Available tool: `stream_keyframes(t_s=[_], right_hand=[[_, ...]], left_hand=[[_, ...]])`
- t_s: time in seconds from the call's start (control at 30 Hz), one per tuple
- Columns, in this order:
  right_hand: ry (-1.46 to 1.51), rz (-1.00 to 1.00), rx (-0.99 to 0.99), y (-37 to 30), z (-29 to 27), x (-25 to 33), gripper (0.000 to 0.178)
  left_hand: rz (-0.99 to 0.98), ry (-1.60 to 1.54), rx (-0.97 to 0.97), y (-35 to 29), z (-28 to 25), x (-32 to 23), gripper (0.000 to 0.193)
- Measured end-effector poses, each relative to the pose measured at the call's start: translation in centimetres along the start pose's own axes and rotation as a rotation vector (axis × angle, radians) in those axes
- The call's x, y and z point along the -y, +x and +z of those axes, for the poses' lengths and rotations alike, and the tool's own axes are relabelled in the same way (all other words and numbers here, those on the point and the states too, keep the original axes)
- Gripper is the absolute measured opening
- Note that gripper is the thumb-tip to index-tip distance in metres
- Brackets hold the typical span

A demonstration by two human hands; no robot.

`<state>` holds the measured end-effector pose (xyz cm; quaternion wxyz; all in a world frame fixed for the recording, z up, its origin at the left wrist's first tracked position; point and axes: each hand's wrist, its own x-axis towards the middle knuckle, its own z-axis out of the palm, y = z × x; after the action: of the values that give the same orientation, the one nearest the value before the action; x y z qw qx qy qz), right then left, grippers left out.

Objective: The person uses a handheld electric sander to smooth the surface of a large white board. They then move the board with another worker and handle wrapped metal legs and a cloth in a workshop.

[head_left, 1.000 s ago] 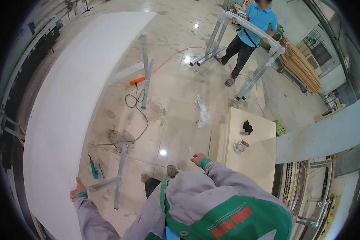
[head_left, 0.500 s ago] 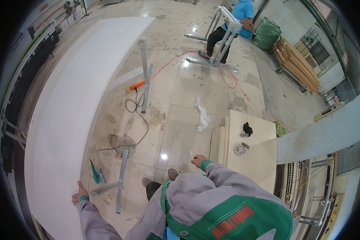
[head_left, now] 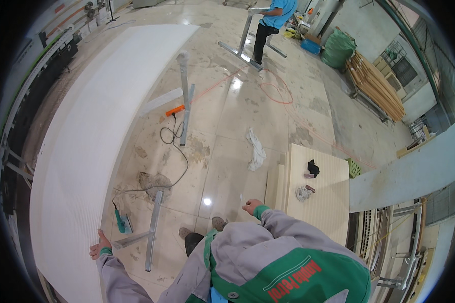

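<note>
Head view. I see the left hand (head_left: 100,246) against the edge of a long, smooth white panel (head_left: 81,146), its fingers spread wide; a square-section metal support (head_left: 153,232) juts out beside it. The right hand (head_left: 251,206) is curled near stacked, finely lined pale boards (head_left: 321,217); whether its fingers hold anything, I cannot tell.

Long white panel (head_left: 88,141) on metal trestles (head_left: 154,222), stained tiled floor (head_left: 230,174) bearing crumpled cloth (head_left: 256,151), green corded tool (head_left: 120,222)
</note>
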<state>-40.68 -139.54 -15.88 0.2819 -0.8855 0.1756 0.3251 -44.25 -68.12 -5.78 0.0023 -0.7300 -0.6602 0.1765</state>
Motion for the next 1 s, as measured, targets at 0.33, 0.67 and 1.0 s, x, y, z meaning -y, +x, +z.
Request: stream_keyframes(t_s=[0.33,0.67,1.0], right_hand=[[0.07,-0.002,0.001,1.0,1.0,-0.8,0.059],[-0.036,-0.005,-0.022,-0.1,0.2,0.2,0.059],[-0.023,-0.039,-0.08,-1.0,0.0,0.5,0.057]], left_hand=[[-0.032,0.0,0.007,0.2,0.2,-0.2,0.139],[-0.013,-0.015,0.03,-0.6,-0.3,0.0,0.136],[0.018,-0.041,0.079,-1.9,-1.8,0.1,0.137]])
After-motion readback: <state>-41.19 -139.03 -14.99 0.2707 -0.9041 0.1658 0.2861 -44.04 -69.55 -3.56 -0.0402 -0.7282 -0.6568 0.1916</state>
